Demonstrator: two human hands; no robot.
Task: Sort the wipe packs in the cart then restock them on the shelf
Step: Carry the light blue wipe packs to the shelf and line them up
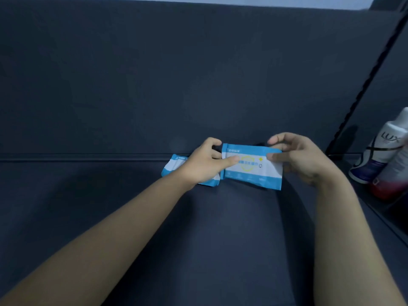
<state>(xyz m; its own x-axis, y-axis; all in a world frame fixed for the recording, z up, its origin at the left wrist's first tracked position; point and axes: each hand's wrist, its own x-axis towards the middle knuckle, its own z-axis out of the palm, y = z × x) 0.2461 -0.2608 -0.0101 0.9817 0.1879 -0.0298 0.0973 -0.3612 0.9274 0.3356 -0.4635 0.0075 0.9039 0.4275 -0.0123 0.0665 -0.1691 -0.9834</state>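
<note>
A blue and white wipe pack (251,171) stands on its long edge on the dark shelf (110,217), close to the back panel. My left hand (203,164) pinches its left end and my right hand (298,155) pinches its right end. A second blue and white wipe pack (171,167) lies just to the left, mostly hidden behind my left hand and wrist. The cart is out of sight.
The shelf's dark back panel (176,74) rises right behind the packs. A slotted upright (364,85) runs diagonally at the right. Beyond it, bottles (379,155), one marked LUX, stand on the neighbouring shelf section.
</note>
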